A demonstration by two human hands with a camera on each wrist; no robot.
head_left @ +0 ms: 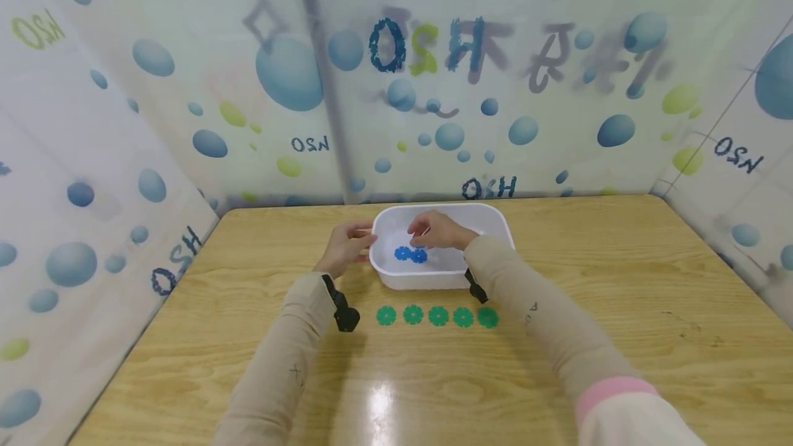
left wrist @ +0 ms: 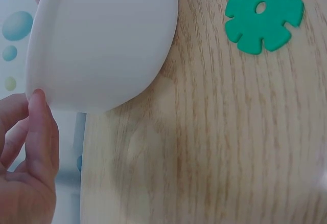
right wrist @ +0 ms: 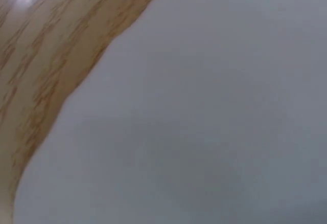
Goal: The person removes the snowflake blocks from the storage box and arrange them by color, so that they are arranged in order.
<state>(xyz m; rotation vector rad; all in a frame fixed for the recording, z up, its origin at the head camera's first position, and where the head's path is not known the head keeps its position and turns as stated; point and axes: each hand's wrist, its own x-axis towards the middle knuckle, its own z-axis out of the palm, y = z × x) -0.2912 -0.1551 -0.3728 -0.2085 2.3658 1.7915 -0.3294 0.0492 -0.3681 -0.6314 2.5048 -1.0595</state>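
Observation:
A white plastic basin [head_left: 434,281] stands near the far edge of the table. My left hand [head_left: 343,248] holds its left rim; in the left wrist view a fingertip [left wrist: 38,97] lies on that rim. Over the inside of the basin is my right hand [head_left: 440,230], thumb and fingers bent downward, and I cannot tell whether they pinch a piece. Just below those fingertips lie blue notched discs [head_left: 403,253], a bit of blue partly hidden under the hand. In front of the basin several green notched discs [head_left: 438,316] form a row.
The wooden table [head_left: 248,336] reaches back to a curtain [head_left: 421,122] printed with bubbles and letters, with more printed sheet [head_left: 74,122] along the left side. The basin's pale surface [right wrist: 194,101] fills most of the right wrist view.

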